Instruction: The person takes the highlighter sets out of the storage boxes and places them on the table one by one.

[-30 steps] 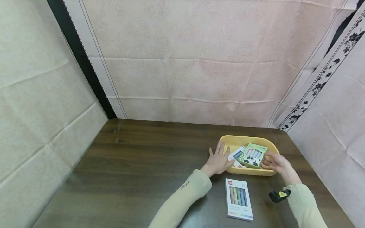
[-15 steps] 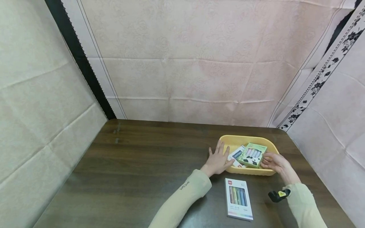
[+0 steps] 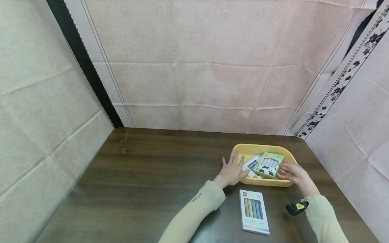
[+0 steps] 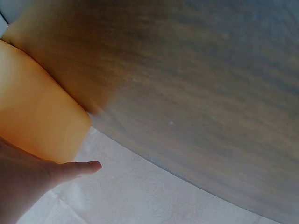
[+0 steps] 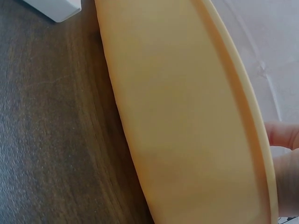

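In the head view, a yellow plastic basket (image 3: 268, 182) holds a green box of pens (image 3: 268, 164) with a pastel window and cow-like patches. It lies at a slant over a white pen box (image 3: 252, 166), partly covering it. My left hand (image 3: 231, 172) spreads its fingers over the basket's left rim, its thumb pointing toward the white box. My right hand (image 3: 292, 172) reaches over the right front rim and pinches the green box's right edge with curled fingers. In the right wrist view the basket wall (image 5: 182, 112) hides most of that hand.
Another white box of coloured pens (image 3: 254, 212) lies flat on the dark wooden table (image 3: 146, 189), just in front of the basket. A black device (image 3: 297, 208) sits at my right wrist. Pale cloth hangs (image 3: 197, 84) enclose the table's back and sides.
The view shifts very slightly. Both hands, the basket and the boxes hold practically the same positions.
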The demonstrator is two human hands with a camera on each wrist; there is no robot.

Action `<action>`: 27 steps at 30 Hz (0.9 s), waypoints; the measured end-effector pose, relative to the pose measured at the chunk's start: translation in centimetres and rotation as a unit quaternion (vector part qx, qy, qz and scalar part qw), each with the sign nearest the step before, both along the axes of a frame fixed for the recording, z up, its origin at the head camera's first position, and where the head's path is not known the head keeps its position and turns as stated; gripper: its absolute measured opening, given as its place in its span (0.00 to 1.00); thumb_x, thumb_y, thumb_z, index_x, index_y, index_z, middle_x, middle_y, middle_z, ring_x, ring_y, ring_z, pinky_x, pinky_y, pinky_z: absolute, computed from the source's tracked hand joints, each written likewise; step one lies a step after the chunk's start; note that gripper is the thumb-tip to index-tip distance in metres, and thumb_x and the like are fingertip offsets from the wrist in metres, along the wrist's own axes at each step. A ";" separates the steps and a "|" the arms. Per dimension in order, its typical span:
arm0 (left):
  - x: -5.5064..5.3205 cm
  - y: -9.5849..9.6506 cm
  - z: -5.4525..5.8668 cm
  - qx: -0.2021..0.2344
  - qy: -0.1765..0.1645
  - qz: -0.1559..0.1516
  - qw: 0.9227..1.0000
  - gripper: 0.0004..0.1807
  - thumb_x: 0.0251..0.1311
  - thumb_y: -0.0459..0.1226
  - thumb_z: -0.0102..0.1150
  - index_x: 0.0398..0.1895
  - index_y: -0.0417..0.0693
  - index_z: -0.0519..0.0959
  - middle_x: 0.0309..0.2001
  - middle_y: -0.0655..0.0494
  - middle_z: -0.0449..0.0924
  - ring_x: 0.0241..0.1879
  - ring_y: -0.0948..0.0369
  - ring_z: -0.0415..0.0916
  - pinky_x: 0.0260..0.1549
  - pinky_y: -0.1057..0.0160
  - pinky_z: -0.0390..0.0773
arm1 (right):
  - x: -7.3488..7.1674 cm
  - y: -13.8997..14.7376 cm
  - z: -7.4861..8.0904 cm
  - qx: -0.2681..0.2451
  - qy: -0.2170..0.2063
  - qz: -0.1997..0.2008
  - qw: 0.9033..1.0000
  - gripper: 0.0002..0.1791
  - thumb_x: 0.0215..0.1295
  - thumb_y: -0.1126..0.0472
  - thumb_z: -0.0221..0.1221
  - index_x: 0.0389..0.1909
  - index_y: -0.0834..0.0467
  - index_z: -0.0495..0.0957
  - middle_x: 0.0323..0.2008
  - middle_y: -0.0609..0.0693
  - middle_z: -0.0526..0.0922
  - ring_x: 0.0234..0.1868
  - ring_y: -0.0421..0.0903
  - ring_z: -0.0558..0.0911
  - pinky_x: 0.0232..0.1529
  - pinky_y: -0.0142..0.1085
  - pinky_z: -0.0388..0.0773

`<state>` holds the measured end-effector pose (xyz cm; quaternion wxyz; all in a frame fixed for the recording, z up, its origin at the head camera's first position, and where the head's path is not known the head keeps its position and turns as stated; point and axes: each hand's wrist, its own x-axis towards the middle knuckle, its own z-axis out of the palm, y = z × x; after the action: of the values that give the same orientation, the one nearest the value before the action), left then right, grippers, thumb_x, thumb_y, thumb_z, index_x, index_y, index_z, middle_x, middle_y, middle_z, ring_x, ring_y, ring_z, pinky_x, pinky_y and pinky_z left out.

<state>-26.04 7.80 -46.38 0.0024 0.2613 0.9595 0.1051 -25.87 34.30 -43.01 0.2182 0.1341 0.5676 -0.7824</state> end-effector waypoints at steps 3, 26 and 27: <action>0.0 0.0 0.0 -0.001 0.000 0.001 1.000 0.36 0.63 0.61 0.23 0.70 0.54 0.48 0.72 0.48 0.37 0.71 0.53 0.27 0.61 0.40 0.53 | -0.1 0.0 -0.1 0.000 0.001 0.000 1.000 0.16 0.63 0.70 0.47 0.48 0.55 0.57 0.32 0.47 0.76 0.36 0.40 0.75 0.41 0.36 0.73; 0.0 -0.1 0.3 0.000 -0.002 -0.004 1.000 0.36 0.64 0.61 0.24 0.70 0.53 0.48 0.72 0.47 0.37 0.71 0.52 0.28 0.60 0.40 0.53 | -0.1 0.2 0.1 -0.017 0.000 -0.009 1.000 0.23 0.62 0.71 0.47 0.56 0.57 0.53 0.30 0.47 0.78 0.35 0.42 0.77 0.38 0.41 0.77; 0.0 -0.1 0.3 0.000 -0.003 -0.003 1.000 0.36 0.64 0.61 0.24 0.70 0.53 0.48 0.72 0.47 0.37 0.71 0.52 0.28 0.60 0.40 0.52 | -0.1 0.2 0.1 -0.017 -0.001 -0.011 1.000 0.26 0.62 0.71 0.47 0.59 0.57 0.51 0.30 0.47 0.78 0.35 0.42 0.78 0.38 0.41 0.77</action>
<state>-26.01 7.74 -46.11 0.0055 0.2642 0.9586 0.1059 -25.93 34.48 -42.90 0.2126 0.1377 0.5524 -0.7942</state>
